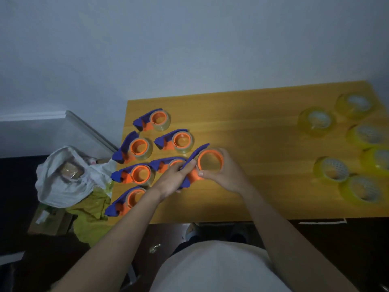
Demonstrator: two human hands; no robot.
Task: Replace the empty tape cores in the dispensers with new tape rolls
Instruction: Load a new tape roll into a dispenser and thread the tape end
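Note:
A blue and orange tape dispenser [192, 163] is held over the middle of the wooden table [252, 114]. My left hand [171, 179] grips its blue handle from the left. My right hand [225, 172] curls around its orange wheel [209, 161], with the thumb on the rim. Several more blue and orange dispensers [139, 146] lie in a cluster at the table's left end; they carry rolls or cores. Several yellowish clear tape rolls [331, 170] lie flat at the right end.
Left of the table, on the floor, sits a white plastic bag [63, 182] with a brown packet inside, over yellow-green wrapping [92, 216] and a cardboard box [50, 220]. A grey wall runs behind the table. The table's near edge is close to my body.

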